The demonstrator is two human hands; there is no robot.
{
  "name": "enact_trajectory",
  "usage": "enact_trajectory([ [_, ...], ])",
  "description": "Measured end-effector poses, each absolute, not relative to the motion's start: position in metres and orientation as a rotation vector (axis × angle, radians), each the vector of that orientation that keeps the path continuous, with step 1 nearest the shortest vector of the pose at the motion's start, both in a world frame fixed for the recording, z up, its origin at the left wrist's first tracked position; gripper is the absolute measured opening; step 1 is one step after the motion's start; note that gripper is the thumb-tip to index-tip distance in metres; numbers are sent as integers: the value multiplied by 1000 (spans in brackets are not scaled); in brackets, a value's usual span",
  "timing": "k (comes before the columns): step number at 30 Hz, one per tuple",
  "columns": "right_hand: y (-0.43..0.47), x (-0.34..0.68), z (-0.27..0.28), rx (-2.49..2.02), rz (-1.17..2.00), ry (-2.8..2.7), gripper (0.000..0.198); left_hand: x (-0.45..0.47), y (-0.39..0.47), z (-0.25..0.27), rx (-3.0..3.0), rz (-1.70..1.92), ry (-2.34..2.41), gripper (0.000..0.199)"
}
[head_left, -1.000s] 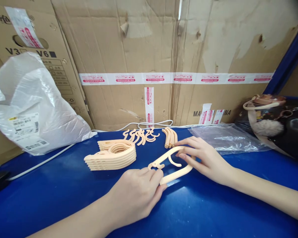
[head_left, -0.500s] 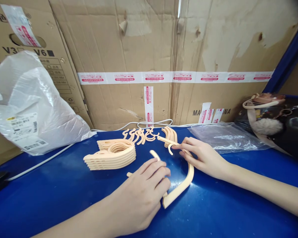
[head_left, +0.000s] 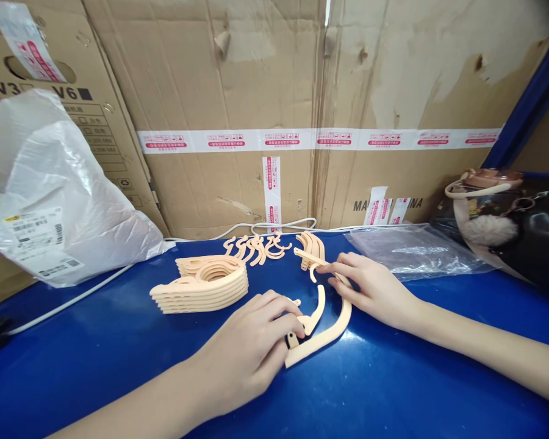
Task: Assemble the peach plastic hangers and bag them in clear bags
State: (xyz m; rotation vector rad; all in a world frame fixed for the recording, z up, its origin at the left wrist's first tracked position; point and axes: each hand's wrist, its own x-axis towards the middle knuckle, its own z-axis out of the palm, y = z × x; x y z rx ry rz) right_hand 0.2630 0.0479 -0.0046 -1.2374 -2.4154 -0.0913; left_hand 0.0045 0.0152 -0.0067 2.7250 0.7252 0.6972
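My left hand [head_left: 260,335] is closed, its fingers pinching a cream plastic hook piece [head_left: 319,308] beside the near end of a long curved hanger arm [head_left: 322,342]. Part of the pinched piece is hidden behind my fingers. My right hand [head_left: 370,283] is closed on the far part of the same hanger arm, steadying it above the blue table. A slim straight strip [head_left: 308,255] with a small hook [head_left: 313,273] sticks out past my right fingertips. To the left sits a neat stack of cream folded hangers [head_left: 201,299].
Several loose hooks [head_left: 255,249] lie at the back of the blue table [head_left: 119,360], next to a small stack of curved arms [head_left: 312,244]. A white bag [head_left: 64,195] stands left; a clear plastic bag [head_left: 402,250] and a black handbag [head_left: 535,231] are right. Cardboard [head_left: 229,189] walls the back.
My left hand has turned the hook piece, so its curved tip now points up on the right instead of up-left. The hanger arm has shifted slightly left. My right hand keeps its grip.
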Motion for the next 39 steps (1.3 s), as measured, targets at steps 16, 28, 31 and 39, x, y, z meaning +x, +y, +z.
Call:
enact_trajectory([
  [16,47,261,-2,-1088,-142,-2504,29,12,11,-2,2920,737,655,9],
  [28,44,259,-5,-1082,-34,-2469,15,8,12,-6,2958,726,643,30],
  [31,43,260,-3,-1000,9,-2521,11,9,12,-4,3039,688,610,28],
  [39,37,259,-1,-831,172,-2597,14,10,7,0,3090,609,517,16],
])
